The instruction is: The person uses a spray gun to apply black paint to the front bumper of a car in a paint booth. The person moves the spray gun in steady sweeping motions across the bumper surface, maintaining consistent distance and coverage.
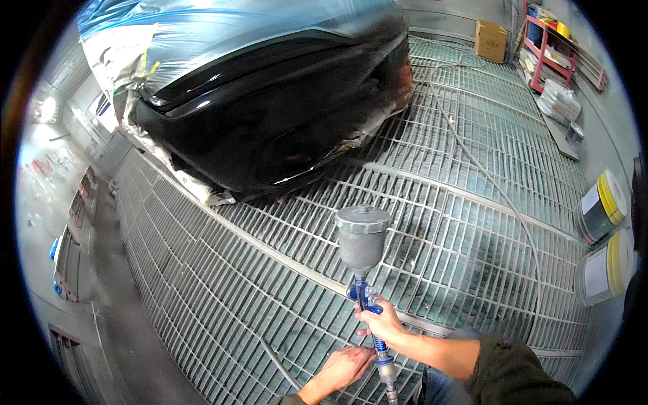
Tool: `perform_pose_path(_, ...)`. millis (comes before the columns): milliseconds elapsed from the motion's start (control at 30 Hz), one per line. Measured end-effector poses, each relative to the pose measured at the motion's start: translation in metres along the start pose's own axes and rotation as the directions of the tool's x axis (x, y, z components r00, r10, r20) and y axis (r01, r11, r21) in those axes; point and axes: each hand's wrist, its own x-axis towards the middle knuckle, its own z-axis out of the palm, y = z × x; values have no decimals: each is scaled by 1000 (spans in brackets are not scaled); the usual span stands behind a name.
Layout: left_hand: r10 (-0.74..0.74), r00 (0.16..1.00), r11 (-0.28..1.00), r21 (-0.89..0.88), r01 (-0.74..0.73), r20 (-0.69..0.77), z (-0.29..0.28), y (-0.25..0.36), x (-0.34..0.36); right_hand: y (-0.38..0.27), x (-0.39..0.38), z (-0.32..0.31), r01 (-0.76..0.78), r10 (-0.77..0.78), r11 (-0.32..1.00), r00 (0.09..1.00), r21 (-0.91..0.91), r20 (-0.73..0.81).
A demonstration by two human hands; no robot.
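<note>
Upright in front of me is a spray gun (360,297) with a blue body and a grey lidded paint cup (363,246) on top. My right hand (383,322) is closed around its handle from the right. Lower down, my left hand (343,366) has its fingers drawn together against the base of the handle, by the metal fitting (386,370) below it; its fingertips are partly hidden. Beyond the gun stands a glossy black car body end (270,121), with blue plastic film (270,27) over its upper part and pale masking paper (182,177) along its edges.
Underfoot is a metal grating floor (466,243). A thin hose (482,169) snakes across it on the right. Two yellow-banded buckets (603,206) stand by the right wall. Farther back are a red shelf cart (545,54) and a cardboard box (491,41).
</note>
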Motion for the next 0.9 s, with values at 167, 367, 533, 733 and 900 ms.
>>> perform_pose_path(167, -23, 999, 999, 41, 22, 23, -1, 4, -3, 2, -1, 3, 13, -13, 1000, 1000, -11, -6)
perform_pose_path(367, -16, 999, 1000, -18, 17, 51, 8, 0, -5, 8, -2, 3, 12, -13, 999, 999, -35, -33)
perform_pose_path(533, -9, 998, 1000, -13, 9, 63, 9, -3, -11, 9, -4, 7, -15, 15, 999, 1000, -49, -1)
perform_pose_path(733, 16, 999, 1000, -16, -16, 32, 6, -4, -18, 12, -3, 10, -7, 8, 998, 1000, -60, 26)
perform_pose_path(900, -21, 998, 1000, -4, 22, 53, 6, -5, -25, 15, -2, 16, -17, 19, 998, 999, -64, 26)
